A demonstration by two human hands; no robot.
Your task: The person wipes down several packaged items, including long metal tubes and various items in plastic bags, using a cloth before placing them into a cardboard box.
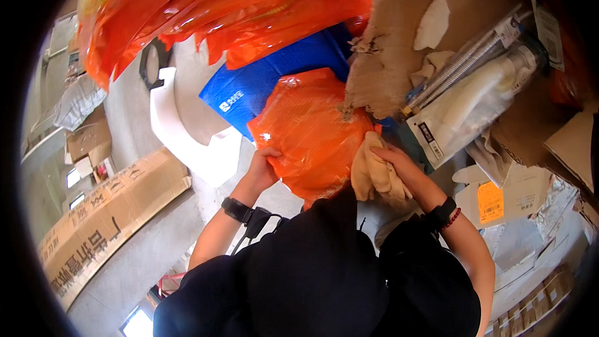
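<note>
Before me is a crumpled orange plastic bag, shiny and partly translucent. My left hand grips its lower left edge, fingers curled over the plastic. My right hand is closed on a bunched tan cloth, which lies against the bag's right edge. Some of the right fingers are hidden by the cloth. Behind the bag lies a blue plastic sheet or bag with white print. What the orange bag contains, if anything, cannot be seen.
A large heap of orange plastic fills the far side. Torn cardboard stands at far right, beside a clear-packed item and a metal hose. White foam and a long carton lie left.
</note>
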